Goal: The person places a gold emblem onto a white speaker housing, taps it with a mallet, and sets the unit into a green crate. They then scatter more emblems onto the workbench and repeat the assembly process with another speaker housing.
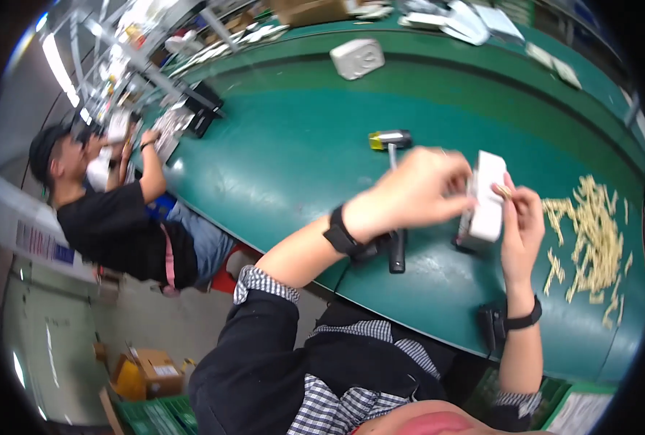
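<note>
A white box-shaped plastic housing (490, 194) is held upright on end over the green bench. My right hand (523, 228) grips its right side, with a small brass-coloured piece (502, 191) at its fingertips. My left hand (427, 187) reaches across to the left side of the housing. Its fingers are curled near that side but smeared by motion, so their hold cannot be made out. Behind and below the left hand lies a mallet, its yellow-and-dark head (390, 140) beyond the hand and its black grip (397, 255) nearer me.
Many small pale-yellow strips (594, 243) lie heaped at the right. A similar white housing (357, 59) rests against the bench's raised back. Near my right wrist is a black device (491, 326). At left a co-worker (119, 210) sits by a black box (203, 109).
</note>
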The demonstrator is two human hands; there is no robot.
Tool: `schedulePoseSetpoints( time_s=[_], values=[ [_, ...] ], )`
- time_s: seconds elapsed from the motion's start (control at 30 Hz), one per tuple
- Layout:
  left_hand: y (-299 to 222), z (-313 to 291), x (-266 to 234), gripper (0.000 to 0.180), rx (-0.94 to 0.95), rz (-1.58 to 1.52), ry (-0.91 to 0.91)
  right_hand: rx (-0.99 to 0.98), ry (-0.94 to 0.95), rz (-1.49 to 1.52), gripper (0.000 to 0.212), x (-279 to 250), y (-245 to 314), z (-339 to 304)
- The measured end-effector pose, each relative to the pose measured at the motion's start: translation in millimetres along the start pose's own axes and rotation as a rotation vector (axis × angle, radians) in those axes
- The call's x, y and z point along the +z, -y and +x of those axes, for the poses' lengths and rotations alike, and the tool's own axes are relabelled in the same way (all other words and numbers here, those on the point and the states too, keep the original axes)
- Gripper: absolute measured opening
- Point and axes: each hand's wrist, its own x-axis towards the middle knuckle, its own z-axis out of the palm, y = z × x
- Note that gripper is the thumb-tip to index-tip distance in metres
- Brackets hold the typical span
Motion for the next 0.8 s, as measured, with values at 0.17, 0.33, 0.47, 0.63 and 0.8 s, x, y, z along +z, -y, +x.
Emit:
schedulePoseSetpoints(
  time_s=[0.17,0.33,0.47,0.63,0.8],
  values=[
    [48.1,18.6,10.7,0.058,0.509,0.334,-0.001,-0.017,-0.040,-0.031,0.012,1.9,8.3,3.4],
    [27.9,7.0,20.5,0.052,0.285,0.231,0.123,-0.296,-0.052,-0.273,0.015,-11.0,17.9,6.5],
    [5.7,-14.6,17.8,0.050,0.228,0.502,0.056,-0.511,-0.010,-0.383,0.017,-9.1,24.3,5.5],
    [-15.6,-20.4,7.4,0.046,0.250,0.393,-0.037,-0.567,0.125,-0.369,0.017,-7.3,27.6,5.2],
    [-6.6,0.3,16.2,0.037,0.519,0.133,-0.127,-0.439,0.158,-0.274,0.025,-6.0,26.4,3.5]
  ],
)
